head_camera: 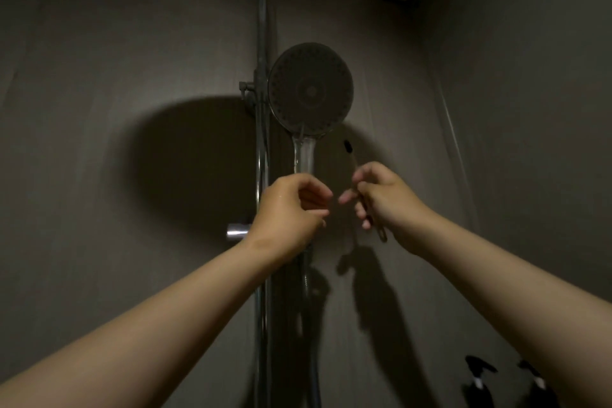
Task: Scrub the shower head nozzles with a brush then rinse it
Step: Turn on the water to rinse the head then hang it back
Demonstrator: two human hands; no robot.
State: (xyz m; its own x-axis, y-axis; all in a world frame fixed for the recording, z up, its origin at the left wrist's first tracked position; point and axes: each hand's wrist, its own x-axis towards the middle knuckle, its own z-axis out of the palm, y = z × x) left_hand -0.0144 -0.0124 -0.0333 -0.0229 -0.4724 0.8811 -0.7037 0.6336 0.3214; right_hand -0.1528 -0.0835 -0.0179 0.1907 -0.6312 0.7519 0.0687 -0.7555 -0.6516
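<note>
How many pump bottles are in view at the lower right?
2. The first pump bottle stands low on the right; the second pump bottle is just right of it, partly behind the right forearm. More could be hidden behind that arm or below the frame.

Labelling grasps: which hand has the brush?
The right hand, pinching the brush by its thin handle, dark head up. The left hand holds no brush.

Counting one shower head [310, 89], one brush [348, 146], two hands: left hand [288, 212], right hand [385, 199]; one chrome rail [262, 26], one hose [306, 278], one chrome knob [236, 230], two pump tops [480, 369] [530, 371] showing.
</note>
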